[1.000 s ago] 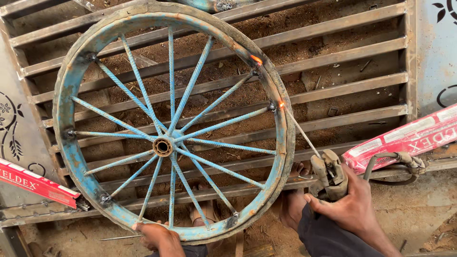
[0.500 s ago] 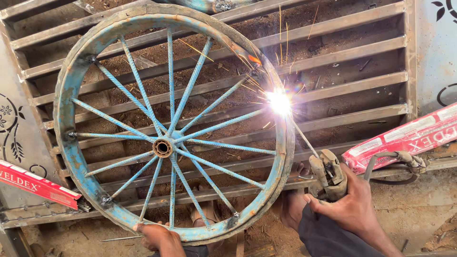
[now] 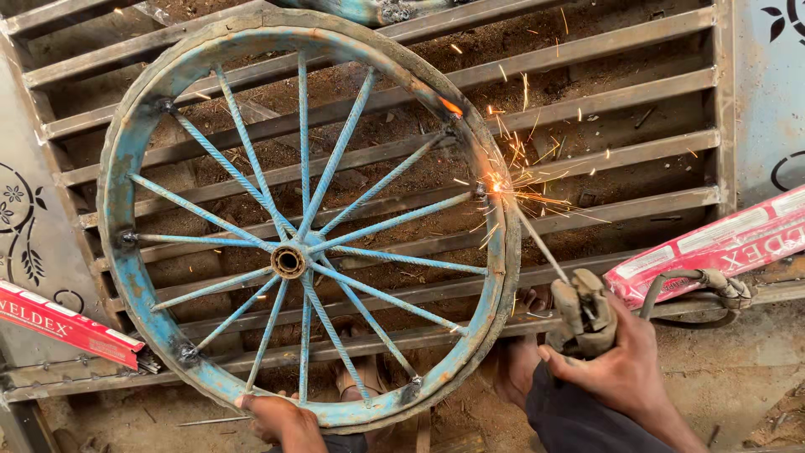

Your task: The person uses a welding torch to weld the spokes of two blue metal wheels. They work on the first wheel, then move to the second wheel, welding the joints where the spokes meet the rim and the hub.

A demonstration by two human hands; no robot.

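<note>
Welding a spoke to the blue wheel rim (image 3: pixel 126 168), sparks flying.
The right hand (image 3: pixel 625 361) gripped the electrode holder (image 3: pixel 583 315) firmly; the left hand (image 3: pixel 281 419) clasped the rim's lower edge on the metal grille (image 3: pixel 620 96). A steady rod tip seemed needed next.

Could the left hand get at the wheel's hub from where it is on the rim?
Probably yes. The left hand grips the bottom of the blue wheel rim, and the hub sits straight above it with only thin spokes between; nothing lies over the hub.
</note>
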